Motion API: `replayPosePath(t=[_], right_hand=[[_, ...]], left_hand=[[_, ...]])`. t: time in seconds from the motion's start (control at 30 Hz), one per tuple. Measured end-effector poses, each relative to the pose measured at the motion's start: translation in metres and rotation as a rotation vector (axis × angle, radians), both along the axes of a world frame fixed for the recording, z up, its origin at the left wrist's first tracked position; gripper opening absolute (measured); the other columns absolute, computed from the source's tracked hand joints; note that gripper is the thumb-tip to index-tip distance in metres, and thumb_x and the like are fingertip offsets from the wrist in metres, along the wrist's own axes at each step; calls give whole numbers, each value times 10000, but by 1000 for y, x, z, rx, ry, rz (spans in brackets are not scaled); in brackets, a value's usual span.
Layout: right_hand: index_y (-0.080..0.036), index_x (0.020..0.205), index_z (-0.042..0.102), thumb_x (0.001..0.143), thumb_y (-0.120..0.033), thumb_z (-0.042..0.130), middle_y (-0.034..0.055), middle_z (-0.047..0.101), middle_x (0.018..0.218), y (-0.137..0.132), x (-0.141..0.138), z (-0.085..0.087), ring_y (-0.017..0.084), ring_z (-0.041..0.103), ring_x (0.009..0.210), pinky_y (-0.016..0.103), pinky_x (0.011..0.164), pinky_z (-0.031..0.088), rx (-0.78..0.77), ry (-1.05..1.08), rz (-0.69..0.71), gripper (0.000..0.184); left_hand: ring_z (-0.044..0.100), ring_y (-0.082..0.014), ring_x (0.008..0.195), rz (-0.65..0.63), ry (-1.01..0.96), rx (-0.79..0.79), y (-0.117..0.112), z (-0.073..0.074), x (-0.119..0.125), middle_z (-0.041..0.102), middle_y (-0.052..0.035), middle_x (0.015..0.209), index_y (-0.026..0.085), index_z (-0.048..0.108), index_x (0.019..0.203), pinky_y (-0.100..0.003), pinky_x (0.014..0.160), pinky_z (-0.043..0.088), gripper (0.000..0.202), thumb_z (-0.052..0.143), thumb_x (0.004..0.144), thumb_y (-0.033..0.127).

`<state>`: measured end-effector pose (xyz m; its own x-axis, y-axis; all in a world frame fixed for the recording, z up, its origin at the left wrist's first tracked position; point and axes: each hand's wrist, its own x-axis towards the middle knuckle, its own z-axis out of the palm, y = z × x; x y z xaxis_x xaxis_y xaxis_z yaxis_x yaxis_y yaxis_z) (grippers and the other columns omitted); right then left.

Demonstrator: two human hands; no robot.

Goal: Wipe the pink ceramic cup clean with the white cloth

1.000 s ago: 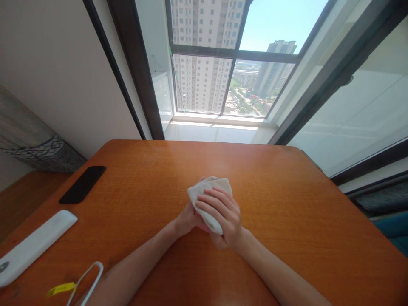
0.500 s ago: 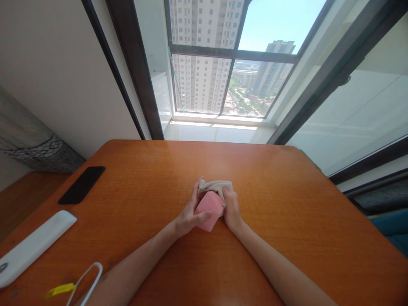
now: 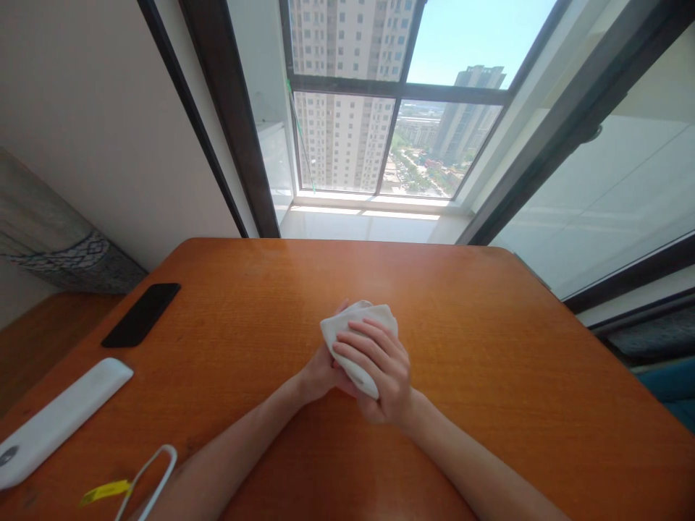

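Note:
A white cloth (image 3: 339, 327) is draped over what my two hands hold, above the middle of the table. My right hand (image 3: 388, 369) lies over the cloth, its fingers curved and pressing it down from the right. From below and the left, my left hand (image 3: 316, 375) is closed around the pink angular block seen a moment ago. Cloth and right hand now cover nearly all of that block. Most of my left fingers are also hidden behind the cloth.
On the brown wooden table (image 3: 244, 289), a black phone-like slab (image 3: 141, 315) lies at the left. Nearer me are a long white device (image 3: 65, 423), a white cable loop (image 3: 166, 456) and a yellow tag (image 3: 106, 492). A window (image 3: 399, 90) rises beyond the far edge.
My right hand has moved from the block's right side to over its top, spreading the cloth across it. The pink block, plainly visible before, is now covered. My left hand has barely moved.

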<state>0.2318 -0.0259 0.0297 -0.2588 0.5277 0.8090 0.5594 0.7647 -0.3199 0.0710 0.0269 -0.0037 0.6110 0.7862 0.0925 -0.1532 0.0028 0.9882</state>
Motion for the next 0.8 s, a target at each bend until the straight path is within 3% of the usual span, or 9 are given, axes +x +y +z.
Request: replayPosePath(t=[0.13,0.27,0.37,0.43,0.53,0.6,0.7,0.8], right_hand=[[-286,1578,594,1026,-508,441,84,803,1321,-2,-2,-4,359,743,1270,605,1228,480,40,-121,43,614],[-301,1484,682,1062,-434,398,80,801,1316,4,2,-5,341,734,1284,602,1201,494,-12,25,21,525],[-271,1313,777,1093,-452,397,95,794,1305,14,8,-11,323,718,1275,560,1161,514,-211,306,-31,474],[-239,1091,820,1099,-510,407,91,821,1130,23,13,-19,299,745,1124,480,1046,569,-436,510,-92,494],[-212,720,720,1066,-622,443,37,730,736,35,20,-34,230,653,734,363,736,553,-717,713,-209,604],[-208,639,659,1050,-649,455,13,661,640,39,21,-39,200,564,631,339,633,487,-777,748,-250,637],[-194,834,778,1093,-580,397,40,757,795,33,19,-36,233,674,757,358,724,548,-704,685,-210,601],[-227,1273,787,1117,-442,388,101,787,1295,20,13,-21,296,726,1209,470,1063,560,-424,482,-103,479]], left_hand=[[642,-437,1403,38,64,-54,-4,-6,2,741,-107,1395,293,631,1477,-691,1138,550,665,600,955,704],[721,-428,1255,0,64,-2,2,-7,3,781,-92,1263,228,724,1344,-609,1026,623,666,721,863,688],[688,-402,1284,-32,-3,43,7,-1,1,746,-109,1333,154,681,1393,-523,1095,575,757,796,815,629],[658,-378,1296,-59,-38,60,9,3,-2,702,-132,1407,137,607,1473,-483,1126,539,811,803,834,596],[668,-327,1177,-76,-28,52,9,4,-4,706,-132,1339,133,576,1491,-424,1052,541,827,784,857,621],[672,-303,1095,-72,-12,36,9,3,-4,711,-126,1281,127,574,1482,-399,989,546,852,774,851,663],[675,-315,1128,-66,-12,39,11,4,-3,714,-130,1297,131,584,1460,-402,1005,548,850,790,835,668],[684,-354,1225,-43,-23,74,11,7,-4,733,-135,1333,138,629,1412,-442,1077,557,832,817,799,668]])
